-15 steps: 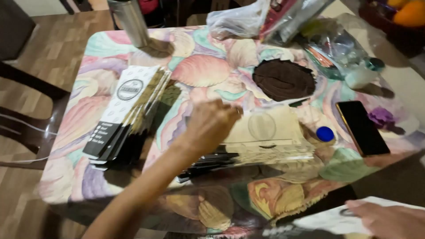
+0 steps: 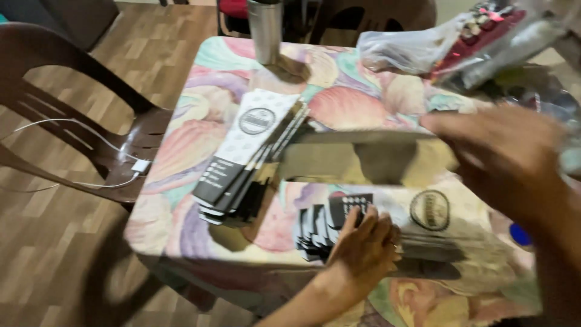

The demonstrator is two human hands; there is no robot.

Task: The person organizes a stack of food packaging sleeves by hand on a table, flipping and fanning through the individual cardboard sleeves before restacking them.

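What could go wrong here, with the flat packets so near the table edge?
1. The left hand presses a stack of flat black-and-white packets close to the edge of the colourful patterned table; a push might slide some off.
2. The right hand carries a flat brown packet across, blurred; it may brush the fanned second pile.

Floral-patterned table [image 2: 181, 151] with flat carton stacks [image 2: 248, 157], steel tumbler [image 2: 266, 30], plastic bag [image 2: 405, 51].

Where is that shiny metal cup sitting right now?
In the head view, the steel tumbler stands upright at the far edge of the floral table, left of the clear plastic bag and beyond the fanned stack of flat pouches.
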